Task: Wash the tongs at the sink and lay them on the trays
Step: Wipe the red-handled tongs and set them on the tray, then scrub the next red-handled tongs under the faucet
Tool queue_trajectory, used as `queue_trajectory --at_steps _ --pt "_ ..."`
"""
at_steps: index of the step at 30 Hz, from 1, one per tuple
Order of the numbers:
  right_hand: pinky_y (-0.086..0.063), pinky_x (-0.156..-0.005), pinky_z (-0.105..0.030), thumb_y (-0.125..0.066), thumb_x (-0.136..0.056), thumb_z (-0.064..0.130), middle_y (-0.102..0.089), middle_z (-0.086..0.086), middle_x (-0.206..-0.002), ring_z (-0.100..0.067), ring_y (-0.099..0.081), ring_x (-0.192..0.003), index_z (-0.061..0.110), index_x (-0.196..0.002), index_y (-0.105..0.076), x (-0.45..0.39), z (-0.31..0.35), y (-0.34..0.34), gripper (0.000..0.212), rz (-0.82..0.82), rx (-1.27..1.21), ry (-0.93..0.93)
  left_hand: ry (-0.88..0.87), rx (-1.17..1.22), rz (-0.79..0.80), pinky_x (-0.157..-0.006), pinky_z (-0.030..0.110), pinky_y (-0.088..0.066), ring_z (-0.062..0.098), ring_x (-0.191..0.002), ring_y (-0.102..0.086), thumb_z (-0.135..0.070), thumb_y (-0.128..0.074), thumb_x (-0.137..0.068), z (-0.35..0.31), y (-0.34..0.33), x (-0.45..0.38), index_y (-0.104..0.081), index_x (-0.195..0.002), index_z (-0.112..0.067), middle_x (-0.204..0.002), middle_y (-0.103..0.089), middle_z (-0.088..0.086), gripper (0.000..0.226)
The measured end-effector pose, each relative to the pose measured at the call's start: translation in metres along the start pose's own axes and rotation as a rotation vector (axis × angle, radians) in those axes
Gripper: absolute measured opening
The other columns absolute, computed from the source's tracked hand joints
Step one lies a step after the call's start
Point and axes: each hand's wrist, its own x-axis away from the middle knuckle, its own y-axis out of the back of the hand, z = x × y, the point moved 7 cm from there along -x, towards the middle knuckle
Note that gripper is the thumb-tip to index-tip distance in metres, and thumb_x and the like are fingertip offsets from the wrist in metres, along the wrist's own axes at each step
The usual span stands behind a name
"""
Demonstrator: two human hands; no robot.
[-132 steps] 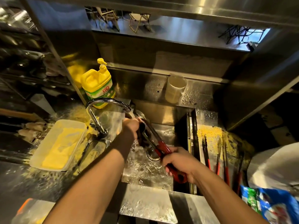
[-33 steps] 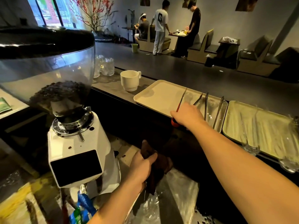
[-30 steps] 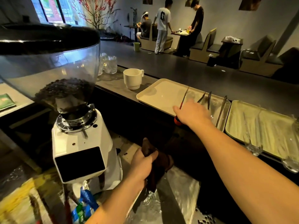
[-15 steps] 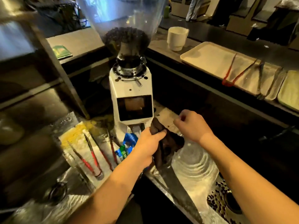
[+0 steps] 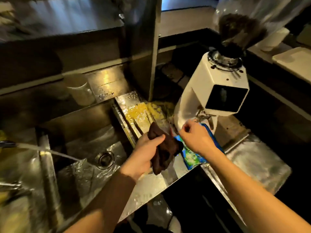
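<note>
Head view, blurry w/ motion. Left hand (image 5: pixel 143 158) grips a dark brown cloth (image 5: pixel 164 149), fingers curled round it, above the wet steel counter (image 5: pixel 151 184) just right of the sink (image 5: pixel 80 148). Right hand (image 5: pixel 196 137) hangs near the cloth but apart from it, fingers loosely curled, thumb and forefinger close together; looks to be holding nothing, though blur makes that hard to tell. It sits over a blue packet (image 5: pixel 193 158) lying on the counter.

Tongs (image 5: pixel 143 121): thin dark strips, prob. the unwashed ones, lie on the drainboard right of the sink on a yellow-lit patch, beyond the cloth and partly hidden by it. Tray (image 5: pixel 294 62): a pale corner shows at far right on the upper ledge; no detail of what is on it.

Water streams (image 5: pixel 50 151) from the left into the sink, drain (image 5: pixel 104 159) at basin's right. White coffee grinder (image 5: pixel 217 88) w/ beans in its hopper stands on the counter right of the drainboard, just beyond the right hand. Pale cup (image 5: pixel 80 89) stands behind the sink.
</note>
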Motion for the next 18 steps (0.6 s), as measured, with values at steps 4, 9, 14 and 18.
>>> queue_trajectory --at_steps 4,9,14,18 --pt "-0.046 -0.068 -0.039 -0.058 -0.085 0.029 -0.070 -0.022 -0.086 -0.041 -0.064 -0.088 0.010 -0.082 -0.063 -0.013 0.019 -0.062 0.020 0.094 0.146 0.041 -0.007 0.015 -0.184 -0.066 0.031 -0.055 0.022 -0.068 -0.069 -0.007 -0.063 -0.095 0.008 0.077 -0.013 -0.065 -0.086 -0.012 -0.080 -0.071 0.011 0.011" --pt "-0.047 -0.093 -0.035 -0.059 -0.088 0.030 -0.064 -0.021 -0.121 -0.035 -0.059 -0.113 0.012 -0.117 -0.067 -0.042 0.012 -0.137 0.035 0.294 0.339 0.097 0.057 0.025 -0.373 -0.076 0.044 -0.052 0.034 -0.080 -0.063 -0.007 -0.061 -0.097 0.023 0.125 -0.022 -0.065 -0.102 0.007 -0.096 -0.064 0.024 0.015" --pt "-0.044 -0.097 -0.038 -0.052 -0.092 0.051 -0.050 -0.020 -0.128 -0.034 -0.051 -0.116 0.009 -0.123 -0.059 -0.071 0.004 -0.185 0.052 0.305 0.613 0.202 0.195 -0.045 -0.354 -0.045 0.028 -0.048 0.022 -0.055 -0.063 -0.018 -0.057 -0.098 0.048 0.138 -0.029 -0.062 -0.083 -0.009 -0.071 -0.064 0.008 0.018" --pt "-0.043 -0.099 -0.040 -0.058 -0.092 0.040 -0.033 -0.020 -0.140 -0.033 -0.040 -0.125 0.010 -0.125 -0.056 -0.089 0.000 -0.206 0.044 0.322 0.597 0.157 0.184 0.006 -0.489 -0.093 0.057 -0.054 0.039 -0.097 -0.066 -0.020 -0.063 -0.095 0.057 0.154 -0.032 -0.059 -0.122 0.000 -0.109 -0.064 0.024 0.033"
